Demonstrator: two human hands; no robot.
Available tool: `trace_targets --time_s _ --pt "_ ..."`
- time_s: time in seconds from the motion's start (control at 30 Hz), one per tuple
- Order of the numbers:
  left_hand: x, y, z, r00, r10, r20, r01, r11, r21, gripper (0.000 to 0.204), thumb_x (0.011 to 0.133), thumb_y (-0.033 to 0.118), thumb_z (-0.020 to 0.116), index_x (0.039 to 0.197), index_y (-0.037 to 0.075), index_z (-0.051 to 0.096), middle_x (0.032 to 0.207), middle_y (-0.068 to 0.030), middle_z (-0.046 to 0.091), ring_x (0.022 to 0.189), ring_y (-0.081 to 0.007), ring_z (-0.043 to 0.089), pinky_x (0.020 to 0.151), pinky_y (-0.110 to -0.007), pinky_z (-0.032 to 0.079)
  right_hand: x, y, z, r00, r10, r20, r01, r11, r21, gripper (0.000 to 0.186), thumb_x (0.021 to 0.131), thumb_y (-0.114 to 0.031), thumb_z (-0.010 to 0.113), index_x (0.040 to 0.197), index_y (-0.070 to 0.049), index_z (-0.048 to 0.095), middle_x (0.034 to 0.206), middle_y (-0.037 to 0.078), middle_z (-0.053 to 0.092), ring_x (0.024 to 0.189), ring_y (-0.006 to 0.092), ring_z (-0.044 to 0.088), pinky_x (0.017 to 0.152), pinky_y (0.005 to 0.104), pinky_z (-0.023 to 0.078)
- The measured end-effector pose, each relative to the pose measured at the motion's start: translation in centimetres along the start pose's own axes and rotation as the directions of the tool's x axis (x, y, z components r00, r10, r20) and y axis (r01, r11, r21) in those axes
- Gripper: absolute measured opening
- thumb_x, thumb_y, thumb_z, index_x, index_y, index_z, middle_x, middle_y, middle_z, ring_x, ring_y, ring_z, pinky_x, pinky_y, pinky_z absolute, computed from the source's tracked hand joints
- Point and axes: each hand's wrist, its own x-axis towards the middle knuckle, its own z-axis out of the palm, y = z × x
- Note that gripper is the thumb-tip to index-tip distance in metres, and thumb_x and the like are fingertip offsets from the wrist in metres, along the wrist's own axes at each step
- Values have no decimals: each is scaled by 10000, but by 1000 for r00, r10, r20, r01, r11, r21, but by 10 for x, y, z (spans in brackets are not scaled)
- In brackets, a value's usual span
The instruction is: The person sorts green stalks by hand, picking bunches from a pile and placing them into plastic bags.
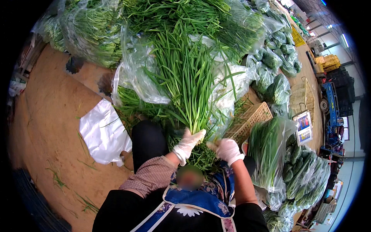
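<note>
My left hand (188,145), in a white glove, is closed round the pale stem ends of a bunch of garlic chives (189,85). The long green leaves fan out away from me over the pile. To its right, my right hand (229,150), also gloved, is closed just beside the stem ends. A blurred brownish thing (211,146) sticks out of it toward the bunch; its kind is unclear. Loose green trimmings (201,156) lie below both hands, over my lap.
Ahead rises a big heap of chives (174,15) amid clear plastic bags (143,65). A woven basket (251,120) stands at the right, near bagged greens (270,154). A white plastic sheet (104,133) lies on the brown floor (50,116) at the left. Farther right stands a blue cart (331,110).
</note>
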Motion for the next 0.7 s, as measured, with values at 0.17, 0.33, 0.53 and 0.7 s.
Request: trace_targets --time_s 0.17,0.33,0.53,0.7 --pt "41 -40 -15 829 -78 554 558 60 -827 810 862 253 655 1430 2 136 1326 -99 408 1155 -185 466 966 -304 395 40 -52 -65 904 113 -412 24 950 312 448 876 -495 538 973 -60 584 693 113 639 631 234 650 571 372 506" --pt "54 -63 -41 976 78 205 -80 997 3 797 901 515 470 1431 -9 188 1434 -179 281 1308 -239 289 1087 -330 256 102 -52 -43 914 111 -391 47 926 374 305 852 -325 592 932 -32 568 772 170 648 671 272 646 630 382 501" --pt "23 -31 -30 992 125 23 -125 992 -18 600 893 550 475 1317 129 412 1181 -37 544 1015 -170 559 845 -389 483 69 -30 -45 906 381 -186 179 52 982 139 886 -196 618 809 -91 569 587 0 590 477 29 458 454 169 313" --pt "1 14 -6 985 -70 156 105 969 -225 610 864 628 451 1257 163 483 1199 -38 548 1067 -143 531 893 -380 445 61 -31 -24 876 213 -432 416 120 901 98 845 -146 655 825 -63 608 775 51 647 646 116 551 594 240 443"
